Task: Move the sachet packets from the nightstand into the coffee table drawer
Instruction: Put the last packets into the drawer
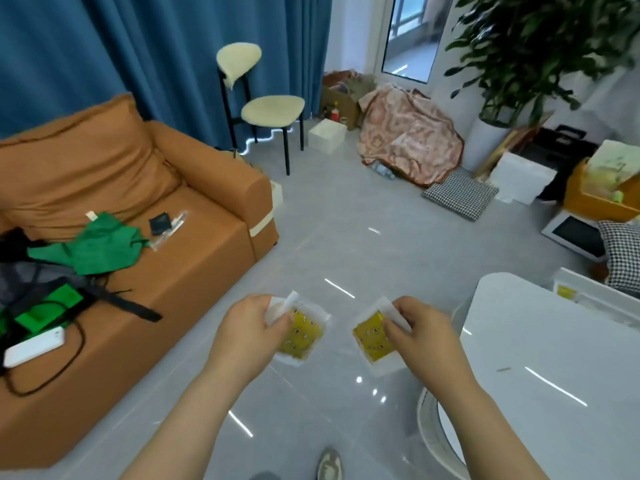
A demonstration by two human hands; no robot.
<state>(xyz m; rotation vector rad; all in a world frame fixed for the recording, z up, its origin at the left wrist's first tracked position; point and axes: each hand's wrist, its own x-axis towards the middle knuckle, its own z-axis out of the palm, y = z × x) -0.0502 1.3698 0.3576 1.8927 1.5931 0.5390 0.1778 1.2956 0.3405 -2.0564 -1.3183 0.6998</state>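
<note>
Transit grip: my left hand [242, 337] pinches one yellow-filled clear plastic sachet [303, 337], my right hand [426, 336] its twin [372, 344], each by a corner (presumably for clean release).

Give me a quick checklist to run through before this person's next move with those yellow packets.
1. Left hand has a firm hold on the left sachet: ok, fingers pinch its top edge.
2. Right hand has a firm hold on the right sachet: ok, pinched at its upper corner.
3. Coffee table is close by: ok, it is just right of the right hand.
4. Drawer is open: cannot tell; a white compartment beyond the table may be it.
5. No packets left on the nightstand: cannot tell, it is out of view.
</note>
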